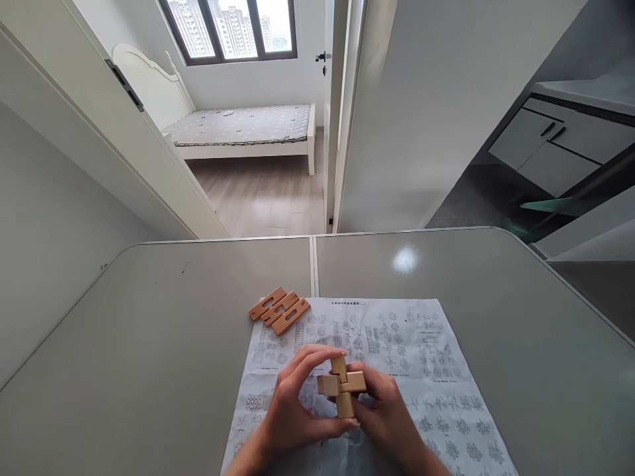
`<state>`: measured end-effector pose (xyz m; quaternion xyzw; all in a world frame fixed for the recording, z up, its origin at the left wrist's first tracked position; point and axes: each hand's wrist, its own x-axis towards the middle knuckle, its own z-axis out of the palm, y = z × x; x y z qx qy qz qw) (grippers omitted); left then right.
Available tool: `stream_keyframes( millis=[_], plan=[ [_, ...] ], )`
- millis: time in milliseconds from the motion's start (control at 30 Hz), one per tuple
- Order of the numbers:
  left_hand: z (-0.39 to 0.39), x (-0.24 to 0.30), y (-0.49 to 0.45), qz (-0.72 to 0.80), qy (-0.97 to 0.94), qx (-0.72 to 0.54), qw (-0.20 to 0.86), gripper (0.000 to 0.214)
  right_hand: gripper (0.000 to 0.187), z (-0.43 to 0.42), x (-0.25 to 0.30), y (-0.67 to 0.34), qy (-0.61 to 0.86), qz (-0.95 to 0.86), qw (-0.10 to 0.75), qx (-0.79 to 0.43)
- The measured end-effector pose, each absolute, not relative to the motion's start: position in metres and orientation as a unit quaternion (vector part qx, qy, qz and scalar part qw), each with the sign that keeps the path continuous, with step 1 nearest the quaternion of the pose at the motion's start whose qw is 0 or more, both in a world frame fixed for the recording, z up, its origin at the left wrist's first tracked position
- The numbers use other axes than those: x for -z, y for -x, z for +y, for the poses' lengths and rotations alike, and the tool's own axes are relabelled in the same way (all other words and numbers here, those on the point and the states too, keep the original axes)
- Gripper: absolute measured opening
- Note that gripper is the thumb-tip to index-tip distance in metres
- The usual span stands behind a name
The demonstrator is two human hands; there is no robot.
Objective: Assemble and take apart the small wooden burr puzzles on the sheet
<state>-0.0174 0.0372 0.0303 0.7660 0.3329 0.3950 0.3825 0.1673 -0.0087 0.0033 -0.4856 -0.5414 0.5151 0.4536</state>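
A light wooden burr puzzle [342, 385], made of interlocking bars that cross, is held between both hands above the printed sheet [417, 370]. My left hand [292, 396] curves round its left side, with fingers on the top bar's end and the thumb at the bottom bar's end. From the right, my right hand [384, 403] grips the puzzle, its fingers partly hidden behind it. Several rows of small line drawings of puzzle pieces cover the sheet. Three flat reddish wooden pieces with cut-out slots [280, 309] lie side by side on the sheet's upper left corner and the table.
The grey table [124, 357] has rounded far corners and a pale seam [313, 264] running away from me. Beyond its far edge, a doorway opens on a room with a white bed [243, 125] and a window [233, 30]. A cabinet [555, 139] stands at the right.
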Motion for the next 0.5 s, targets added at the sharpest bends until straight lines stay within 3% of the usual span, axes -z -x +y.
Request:
stream_keyframes(
  millis=[333,500],
  plan=[
    [0.0387,-0.031,0.0184,0.342,-0.76,-0.365,0.414,0.068,0.006,-0.0105,-0.0075,-0.1659,0.5,-0.521,0.443,-0.531],
    [0.0403,-0.0302,0.0201,0.357,-0.758,-0.355,0.414,0.069,0.045,-0.0135,-0.0047,-0.1597,0.499,-0.421,0.49,-0.577]
  ],
)
